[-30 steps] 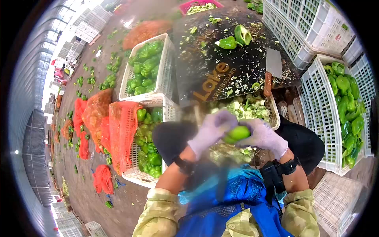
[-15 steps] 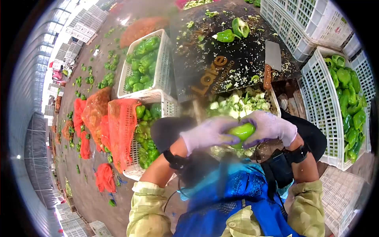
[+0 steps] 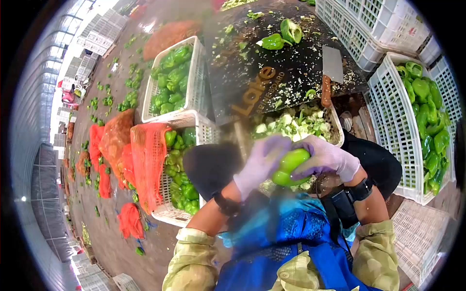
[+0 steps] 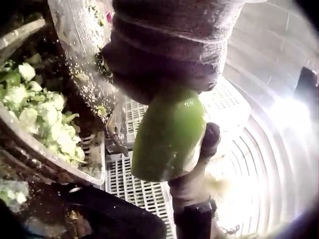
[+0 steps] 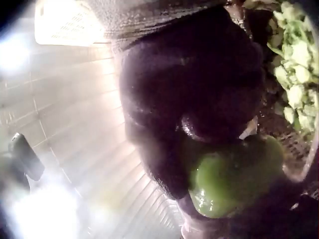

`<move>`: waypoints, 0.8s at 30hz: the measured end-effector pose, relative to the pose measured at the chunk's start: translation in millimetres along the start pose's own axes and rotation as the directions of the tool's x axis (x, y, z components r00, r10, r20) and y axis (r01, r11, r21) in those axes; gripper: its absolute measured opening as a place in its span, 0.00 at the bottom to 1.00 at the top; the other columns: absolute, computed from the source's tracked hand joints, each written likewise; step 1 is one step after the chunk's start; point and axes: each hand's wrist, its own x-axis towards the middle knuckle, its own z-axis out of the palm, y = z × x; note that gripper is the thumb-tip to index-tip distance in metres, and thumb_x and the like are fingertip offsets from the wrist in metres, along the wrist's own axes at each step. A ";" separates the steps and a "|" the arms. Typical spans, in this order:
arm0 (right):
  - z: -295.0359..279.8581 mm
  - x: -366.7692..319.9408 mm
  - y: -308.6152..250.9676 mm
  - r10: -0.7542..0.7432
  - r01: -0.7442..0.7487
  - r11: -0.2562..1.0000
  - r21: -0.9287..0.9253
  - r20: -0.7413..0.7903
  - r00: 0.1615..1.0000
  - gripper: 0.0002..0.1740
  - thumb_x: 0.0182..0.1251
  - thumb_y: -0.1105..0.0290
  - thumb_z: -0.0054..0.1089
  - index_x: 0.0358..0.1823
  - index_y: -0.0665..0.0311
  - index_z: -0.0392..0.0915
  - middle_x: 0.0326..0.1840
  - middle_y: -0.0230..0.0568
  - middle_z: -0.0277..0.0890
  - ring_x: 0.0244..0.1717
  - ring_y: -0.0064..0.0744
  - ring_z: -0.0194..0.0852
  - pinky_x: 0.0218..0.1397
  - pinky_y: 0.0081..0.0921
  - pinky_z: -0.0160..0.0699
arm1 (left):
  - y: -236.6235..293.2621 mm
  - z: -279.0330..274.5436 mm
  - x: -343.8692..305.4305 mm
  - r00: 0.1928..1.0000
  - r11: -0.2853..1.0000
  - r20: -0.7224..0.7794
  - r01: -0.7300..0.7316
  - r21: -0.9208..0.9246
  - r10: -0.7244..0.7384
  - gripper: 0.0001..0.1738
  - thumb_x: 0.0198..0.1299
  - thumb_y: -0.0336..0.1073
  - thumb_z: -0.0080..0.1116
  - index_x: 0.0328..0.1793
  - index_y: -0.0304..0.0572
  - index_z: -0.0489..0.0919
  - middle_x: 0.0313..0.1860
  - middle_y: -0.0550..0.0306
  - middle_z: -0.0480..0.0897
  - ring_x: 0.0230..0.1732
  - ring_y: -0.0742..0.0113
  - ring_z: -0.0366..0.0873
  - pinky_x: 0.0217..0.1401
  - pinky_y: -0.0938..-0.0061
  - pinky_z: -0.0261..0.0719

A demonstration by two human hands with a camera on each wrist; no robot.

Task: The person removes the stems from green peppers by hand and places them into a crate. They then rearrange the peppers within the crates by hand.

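Observation:
In the head view, a glossy green bell pepper [image 3: 290,167] is between the two gloved hands, over the person's lap. The right hand [image 3: 326,157] grips its right side with curled fingers. At its left end, the left hand [image 3: 261,162] has its fingers bent against the pepper. The left wrist view shows the pepper [image 4: 169,134] emerging from under the left glove's dark fingers, part of the right hand behind it. Seen from the right wrist, the pepper [image 5: 234,174] sits under the right hand's [image 5: 189,89] shadowed fingers.
Beyond the hands stands a crate of pale pepper cores [image 3: 301,123]. A cleaver [image 3: 332,68] and a whole pepper [image 3: 274,42] beside a cut one [image 3: 291,31] lie on the black board [image 3: 233,58]. Pepper-filled crates flank both sides [image 3: 145,114] [image 3: 388,131]. Red mesh sacks [image 3: 148,165] are left.
The pepper has turned between the hands and more of its side shows. The left hand has shifted from along the pepper to its upper left end. The right hand keeps its grip.

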 end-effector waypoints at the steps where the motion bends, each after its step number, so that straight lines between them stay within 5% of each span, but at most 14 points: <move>1: 1.4 0.7 3.0 0.004 -0.003 0.999 0.039 -0.027 1.000 0.24 0.49 0.60 0.76 0.43 0.68 0.82 0.23 0.27 0.76 0.20 0.14 0.68 0.21 0.15 0.63 | -0.1 -0.2 -2.2 0.997 0.997 -0.010 0.071 -0.042 -0.071 0.14 0.67 0.43 0.56 0.44 0.37 0.76 0.32 0.67 0.73 0.35 0.83 0.66 0.33 0.83 0.64; 2: 2.6 -0.2 2.8 -0.051 0.053 0.994 0.093 -0.030 0.998 0.24 0.49 0.61 0.76 0.44 0.69 0.82 0.25 0.28 0.77 0.22 0.13 0.69 0.23 0.14 0.64 | 1.2 -2.2 0.7 0.999 1.000 0.036 0.019 -0.015 -0.019 0.16 0.68 0.46 0.56 0.46 0.39 0.77 0.31 0.70 0.72 0.30 0.85 0.64 0.29 0.85 0.61; 3: -1.7 -8.5 -7.6 0.035 -0.032 0.986 0.166 -0.011 0.999 0.25 0.49 0.61 0.76 0.44 0.70 0.82 0.26 0.29 0.78 0.24 0.13 0.70 0.25 0.14 0.66 | 5.8 -5.3 -0.7 0.983 0.990 0.117 0.141 0.001 -0.140 0.16 0.68 0.47 0.56 0.46 0.39 0.77 0.30 0.70 0.72 0.28 0.85 0.63 0.27 0.86 0.59; 5: -13.9 -8.6 -7.6 0.133 -0.133 0.991 -0.021 0.014 0.991 0.25 0.47 0.62 0.76 0.44 0.69 0.82 0.25 0.28 0.77 0.24 0.13 0.70 0.25 0.13 0.65 | 25.9 -11.5 -5.0 0.885 0.927 0.282 0.369 0.063 -0.372 0.17 0.68 0.48 0.57 0.47 0.41 0.77 0.29 0.72 0.71 0.25 0.86 0.62 0.24 0.86 0.57; 10: -12.3 -10.3 -19.6 0.122 -0.124 0.987 -0.106 -0.030 0.992 0.23 0.43 0.65 0.78 0.42 0.65 0.82 0.24 0.24 0.74 0.20 0.12 0.66 0.21 0.14 0.59 | 38.2 -18.6 -0.3 0.859 0.933 0.367 0.348 0.097 -0.358 0.14 0.67 0.45 0.59 0.46 0.42 0.76 0.27 0.71 0.71 0.22 0.86 0.62 0.21 0.87 0.57; 14: -11.2 -3.0 -2.2 0.079 -0.084 0.996 -0.033 -0.119 0.990 0.22 0.46 0.63 0.76 0.41 0.68 0.82 0.18 0.24 0.70 0.16 0.13 0.63 0.17 0.15 0.57 | 14.4 -7.6 -5.3 0.984 0.974 0.148 0.063 0.219 -0.097 0.11 0.66 0.38 0.59 0.43 0.38 0.76 0.29 0.67 0.71 0.22 0.83 0.64 0.22 0.84 0.63; 17: -6.6 5.0 13.2 0.055 -0.056 0.998 0.004 -0.240 0.969 0.21 0.45 0.62 0.76 0.37 0.67 0.81 0.17 0.24 0.69 0.15 0.13 0.62 0.17 0.15 0.57 | 2.9 2.9 -5.9 0.992 0.946 -0.027 0.129 0.297 -0.127 0.09 0.64 0.35 0.59 0.41 0.36 0.75 0.30 0.63 0.71 0.25 0.78 0.68 0.26 0.78 0.68; 18: -5.6 8.2 21.1 0.062 -0.059 0.998 0.019 -0.279 0.958 0.21 0.45 0.62 0.76 0.37 0.68 0.81 0.17 0.24 0.69 0.15 0.13 0.62 0.17 0.15 0.57 | -8.9 5.2 -2.9 0.992 0.874 -0.057 -0.069 0.480 0.110 0.08 0.63 0.33 0.60 0.40 0.35 0.76 0.29 0.60 0.71 0.30 0.73 0.71 0.31 0.73 0.70; 21: 0.3 11.8 26.0 0.136 -0.071 0.980 0.186 -0.364 0.921 0.24 0.46 0.63 0.77 0.41 0.69 0.80 0.23 0.28 0.74 0.17 0.15 0.65 0.18 0.15 0.61 | -14.2 11.0 1.5 0.964 0.686 -0.100 -0.100 0.721 0.246 0.09 0.61 0.33 0.60 0.41 0.34 0.76 0.30 0.58 0.71 0.33 0.69 0.73 0.34 0.69 0.71; 22: 4.8 14.3 23.9 0.115 -0.021 0.975 0.222 -0.415 0.902 0.24 0.46 0.63 0.77 0.43 0.70 0.80 0.24 0.29 0.75 0.18 0.15 0.66 0.18 0.16 0.61 | -21.0 14.0 6.5 0.923 0.694 -0.183 -0.114 0.711 0.339 0.10 0.64 0.36 0.59 0.39 0.35 0.76 0.29 0.59 0.73 0.29 0.69 0.72 0.31 0.69 0.71; 24: 3.4 24.4 31.2 0.050 0.067 0.974 0.217 -0.490 0.870 0.30 0.48 0.63 0.77 0.50 0.72 0.78 0.29 0.33 0.78 0.20 0.16 0.69 0.21 0.17 0.67 | -28.5 16.3 24.9 0.861 0.959 -0.502 0.069 0.275 0.082 0.11 0.65 0.39 0.58 0.40 0.36 0.77 0.28 0.59 0.74 0.26 0.69 0.72 0.29 0.69 0.71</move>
